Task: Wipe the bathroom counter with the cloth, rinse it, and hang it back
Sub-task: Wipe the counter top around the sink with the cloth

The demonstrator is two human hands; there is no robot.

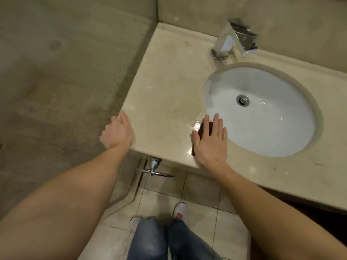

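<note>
Cream marble is filling most of my view: the table (169, 87) is running from the back corner towards me, with a white oval sink (277, 132) sunk into it on the right. I am seeing the right hand (210, 142) lying flat, fingers spread and pointing away from me, pressing down on the cloth (203, 128). That cloth is dark red-brown and mostly hidden under the palm; only a strip is showing between the thumb and first finger and a small corner at the table's front edge. It is sitting on the table just beside the sink's near-left rim, touching a wet, glossy patch of marble.

The left hand (117, 133) is resting open at the table's front-left corner, fingers loosely extended along the edge and thumb side up, gripping nothing that I can make out. The two hands are well apart.

A chrome tap (232, 40) is standing behind the sink near the wall, tilted towards the bowl. The drain (243, 100) is sitting in the middle of the basin, and a few drops are glinting on the porcelain near it. Below the table's front edge a chrome handle (155, 168) is sticking out. Further down I am seeing blue jeans (159, 241) and white shoes (180, 210) on pale floor tiles (202, 194).
</note>
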